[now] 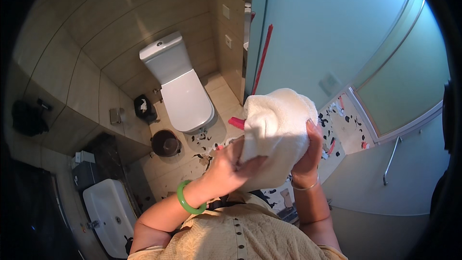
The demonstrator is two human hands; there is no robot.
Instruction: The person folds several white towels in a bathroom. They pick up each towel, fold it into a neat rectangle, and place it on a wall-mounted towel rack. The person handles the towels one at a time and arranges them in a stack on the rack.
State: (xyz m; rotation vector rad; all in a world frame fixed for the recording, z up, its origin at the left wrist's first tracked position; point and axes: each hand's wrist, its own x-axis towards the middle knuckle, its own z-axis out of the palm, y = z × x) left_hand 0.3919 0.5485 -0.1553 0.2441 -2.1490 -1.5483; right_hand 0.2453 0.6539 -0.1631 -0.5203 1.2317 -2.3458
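White towel [279, 118], plush, bunched in soft folds; left fingers [251, 166] and right fingers [314, 135] gripping sides

Thick cream-white towel [279, 125], bunched and creased, between left hand [227, 171] and right hand [308, 158]

The towel [281, 130] is creamy white, the bangle [181, 195] green, the shirt [207, 233] pale yellow with dark buttons [238, 233]. Beige tile walls [149, 9] carry thin dark lines. The toilet [186, 103] is white, the panel [327, 33] pale blue, the strip [263, 58] red. Black and red scraps [332, 146] fleck the beige floor [160, 175].
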